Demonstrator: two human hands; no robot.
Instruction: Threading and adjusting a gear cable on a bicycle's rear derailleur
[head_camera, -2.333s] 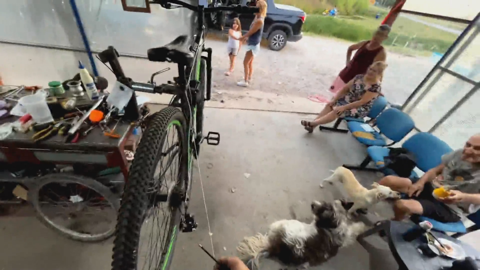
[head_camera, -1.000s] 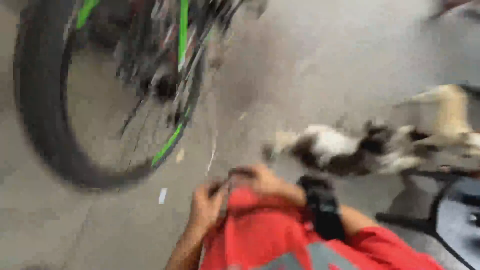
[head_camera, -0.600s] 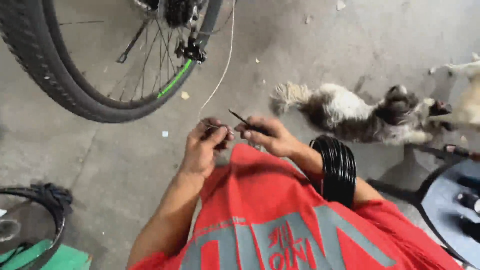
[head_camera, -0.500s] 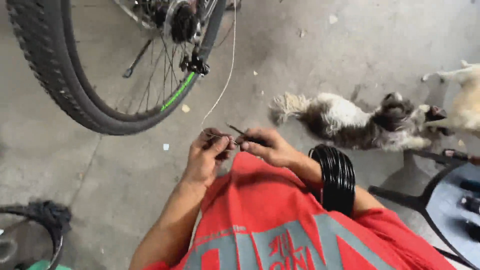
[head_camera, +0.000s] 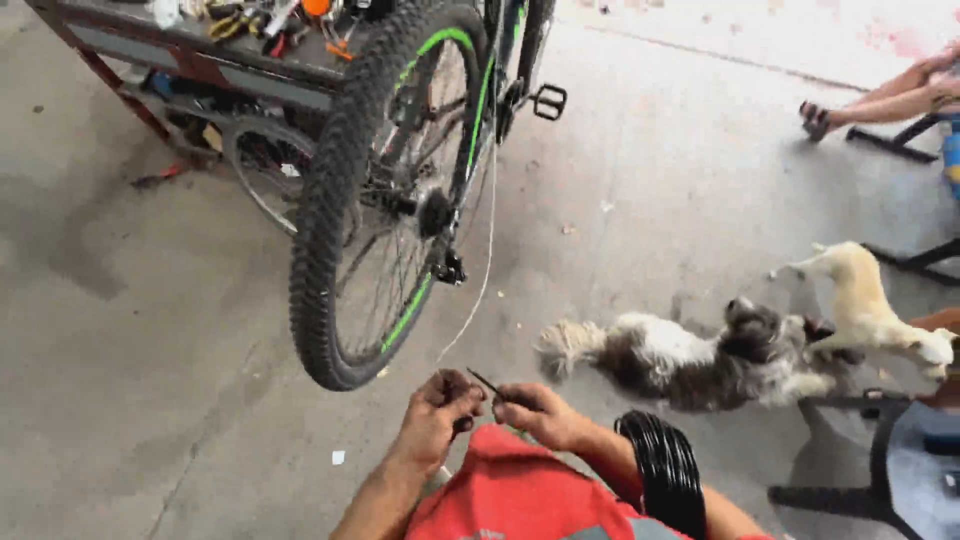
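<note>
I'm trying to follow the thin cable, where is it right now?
In the head view the thin cable hangs from the bike's rear wheel down to the left hand and right hand at bottom centre.

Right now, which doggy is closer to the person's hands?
The fluffy grey-and-white dog is closer, just beyond the right hand. The cream dog stands farther off, behind it, near the chairs.

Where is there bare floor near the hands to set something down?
Bare concrete lies left of the left hand, between the rear tyre and the picture's left edge. Right of the right hand is crowded: grey-white dog, cream dog, chair base.
</note>
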